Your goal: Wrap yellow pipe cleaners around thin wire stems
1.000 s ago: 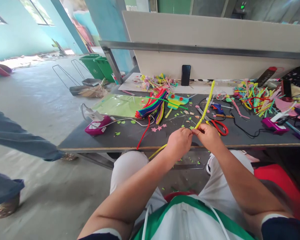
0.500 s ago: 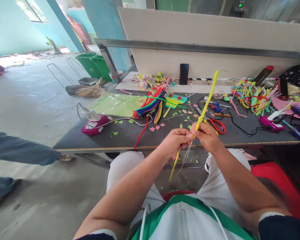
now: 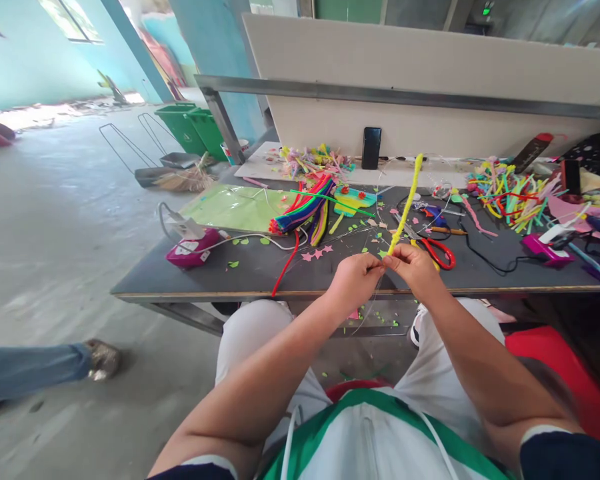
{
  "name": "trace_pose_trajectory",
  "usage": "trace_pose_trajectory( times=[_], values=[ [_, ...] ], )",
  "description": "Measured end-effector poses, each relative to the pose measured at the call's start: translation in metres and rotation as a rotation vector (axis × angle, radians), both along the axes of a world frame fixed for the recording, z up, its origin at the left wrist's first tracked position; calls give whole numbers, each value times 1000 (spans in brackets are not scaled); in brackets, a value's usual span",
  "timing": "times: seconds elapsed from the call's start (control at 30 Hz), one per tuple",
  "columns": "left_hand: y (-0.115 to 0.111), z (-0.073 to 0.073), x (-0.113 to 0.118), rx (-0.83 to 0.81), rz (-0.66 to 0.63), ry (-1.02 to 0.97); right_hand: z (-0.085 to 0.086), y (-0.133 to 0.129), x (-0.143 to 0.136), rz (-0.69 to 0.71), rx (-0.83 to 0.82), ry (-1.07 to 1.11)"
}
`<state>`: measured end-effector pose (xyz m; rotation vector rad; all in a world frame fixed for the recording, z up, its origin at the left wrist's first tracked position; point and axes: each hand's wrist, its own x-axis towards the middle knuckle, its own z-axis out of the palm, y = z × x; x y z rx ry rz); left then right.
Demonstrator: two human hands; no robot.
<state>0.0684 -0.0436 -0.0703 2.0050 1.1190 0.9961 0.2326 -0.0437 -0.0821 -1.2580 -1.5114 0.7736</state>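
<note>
Yellow fuzzy stem [image 3: 405, 208] at centre-right of frame, leaning up and slightly right, lower end between both hands, top in front of the pale board. Left hand [image 3: 356, 280]: fingers curled, thumb and fingertips closed in a pinch at the stem's base; exactly what it grips is hidden. Right hand [image 3: 416, 268]: thumb and index pinched tight on the stem's lower end, fingertips meeting the left's. Thin wire [image 3: 373, 300] hangs below the hands, strands faint. Step in hand looks like winding or twisting at the base, my judgement; next move would call for one steady pinch while the other hand turns, wire kept clear

Just right of the hands, red-handled scissors [image 3: 443, 255] on the dark table [image 3: 150, 279], blue glue gun [image 3: 435, 215] behind them. Pink stars [image 3: 317, 255] and scraps lie left of the hands; bundle of coloured stems [image 3: 303, 212] beyond, green stem [image 3: 337, 202] across it. Black phone [image 3: 371, 148] upright at upper centre, tangled cut pieces [image 3: 513, 193] at right. Far out: green bins [image 3: 185, 127] upper left, another person's leg [image 3: 35, 367] lower left
</note>
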Motion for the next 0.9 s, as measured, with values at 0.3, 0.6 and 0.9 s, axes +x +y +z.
trace_pose_trajectory(
  times=[0.3, 0.6, 0.9],
  values=[
    [6, 5, -6, -169, -173, -23, 8, -6, 1, 50, -27, 28],
    [4, -6, -1, -360, -210, -274, -7, 0, 7, 181, -5, 243],
    [2, -12, 4, -448, -235, -399, -11, 0, 1, 224, -4, 408]
  ],
)
